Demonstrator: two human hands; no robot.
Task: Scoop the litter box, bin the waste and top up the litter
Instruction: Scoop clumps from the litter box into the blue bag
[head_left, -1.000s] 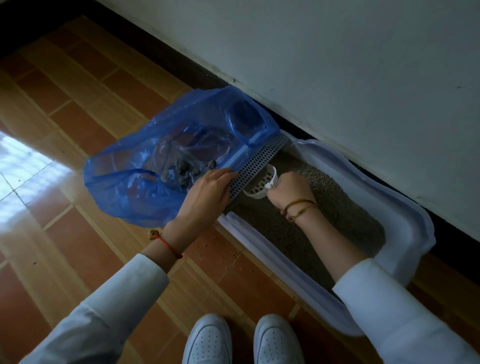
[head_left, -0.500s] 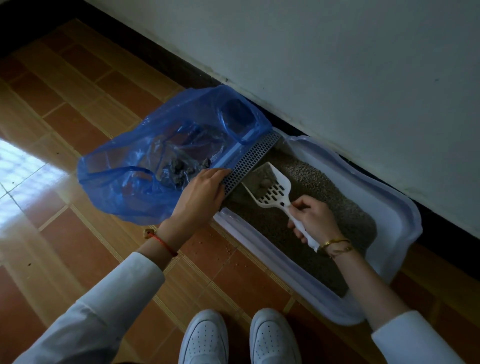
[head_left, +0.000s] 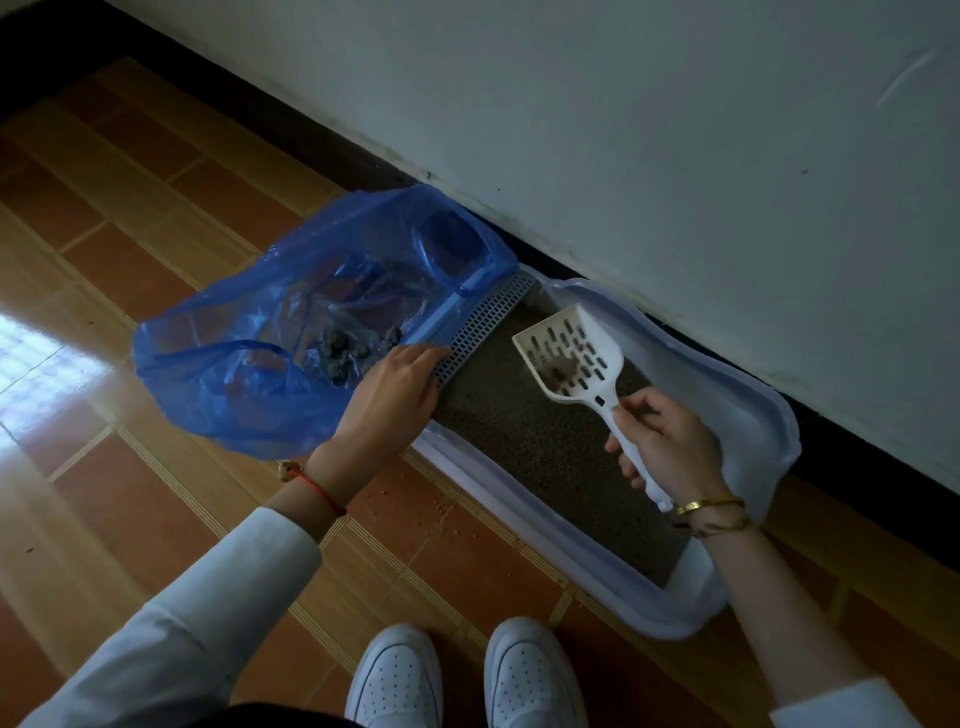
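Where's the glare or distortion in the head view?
Head view: blown-out glare on the floor tiles at left; dim, bluish cast overall; wide-angle bending of the wall base; scoop and bag stay reasonably sharp.

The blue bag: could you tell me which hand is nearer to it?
Left. The left hand rests at the blue bag's edge; the right hand grips the scoop over the litter.

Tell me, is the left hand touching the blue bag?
Touching. The head view shows the left hand resting on the blue bag's edge beside the grille, its fingers flat against the plastic.
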